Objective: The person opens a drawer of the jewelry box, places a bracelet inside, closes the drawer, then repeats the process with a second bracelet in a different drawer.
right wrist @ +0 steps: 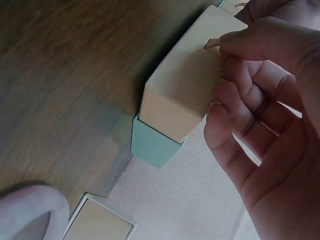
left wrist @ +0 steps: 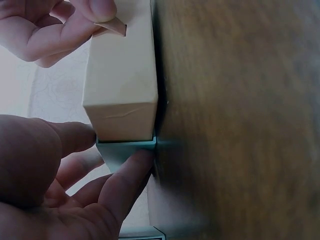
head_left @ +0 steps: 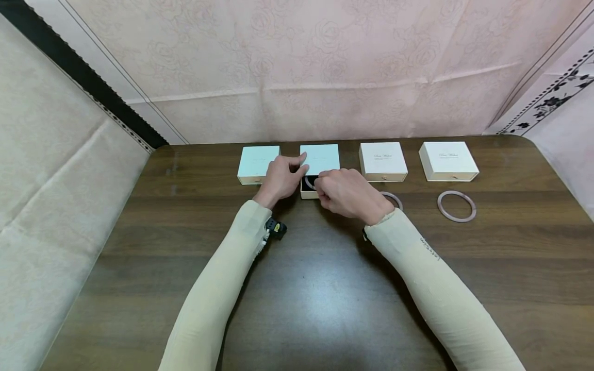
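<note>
A mint-green drawer box (head_left: 321,158) stands near the table's back edge with its cream drawer (left wrist: 122,70) pulled partly out. Thumb and fingers of my left hand (head_left: 280,176) grip the green sleeve (left wrist: 122,152) from the sides. My right hand (head_left: 348,191) pinches the small ribbon tab (right wrist: 212,43) on the drawer front between thumb and index finger. Inside the drawer, part of a pale ring-shaped bangle (head_left: 308,182) shows against a dark lining; the rest is hidden by my right hand.
Left of it stands another mint-green box (head_left: 257,162). On the right are two white boxes, one nearer (head_left: 382,161) and one farther (head_left: 448,161). A pale bangle (head_left: 457,206) lies before the farther one; another bangle (head_left: 393,199) is partly behind my right wrist.
</note>
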A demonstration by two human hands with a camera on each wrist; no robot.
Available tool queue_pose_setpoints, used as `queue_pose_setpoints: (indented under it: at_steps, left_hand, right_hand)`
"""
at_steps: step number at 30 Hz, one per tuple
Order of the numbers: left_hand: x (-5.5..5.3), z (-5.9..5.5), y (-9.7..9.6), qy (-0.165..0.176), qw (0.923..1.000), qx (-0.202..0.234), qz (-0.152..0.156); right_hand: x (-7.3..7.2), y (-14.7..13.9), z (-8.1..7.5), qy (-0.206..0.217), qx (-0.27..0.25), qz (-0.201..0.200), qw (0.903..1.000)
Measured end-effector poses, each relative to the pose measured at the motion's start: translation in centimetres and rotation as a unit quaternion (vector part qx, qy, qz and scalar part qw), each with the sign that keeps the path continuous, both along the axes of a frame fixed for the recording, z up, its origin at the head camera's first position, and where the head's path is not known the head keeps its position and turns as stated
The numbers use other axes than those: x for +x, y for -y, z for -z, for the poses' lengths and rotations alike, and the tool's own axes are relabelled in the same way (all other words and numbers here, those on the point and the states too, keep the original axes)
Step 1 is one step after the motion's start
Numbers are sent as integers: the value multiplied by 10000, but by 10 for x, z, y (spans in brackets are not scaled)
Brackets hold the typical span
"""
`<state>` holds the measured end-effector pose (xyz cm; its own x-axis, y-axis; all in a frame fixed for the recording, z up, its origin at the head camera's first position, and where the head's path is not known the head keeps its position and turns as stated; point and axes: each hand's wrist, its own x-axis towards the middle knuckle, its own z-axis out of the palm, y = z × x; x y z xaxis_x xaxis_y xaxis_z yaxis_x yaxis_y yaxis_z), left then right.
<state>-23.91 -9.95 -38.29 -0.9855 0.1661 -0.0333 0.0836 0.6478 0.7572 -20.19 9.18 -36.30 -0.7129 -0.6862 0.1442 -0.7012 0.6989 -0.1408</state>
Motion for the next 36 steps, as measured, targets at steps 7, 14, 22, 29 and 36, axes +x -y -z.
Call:
queue_pose_setpoints:
  at_steps: [7, 14, 22, 29, 36]
  left_hand:
    - [0, 0, 0, 8, 10000, 29, -14]
    - [0, 0, 0, 19, 10000, 24, 1]
    - [0, 0, 0, 8, 10000, 45, 14]
    - [0, -1, 0, 23, 10000, 53, -2]
    - [0, 0, 0, -8, 10000, 50, 1]
  right_hand:
    - [0, 0, 1, -53, -44, 20, 10000]
    - [0, 0, 2, -136, -74, 42, 9999]
    - [-2, 0, 3, -196, -100, 94, 9997]
    - [-2, 1, 3, -211, -106, 137, 9996]
    - [-3, 2, 4, -199, -144, 188, 9995]
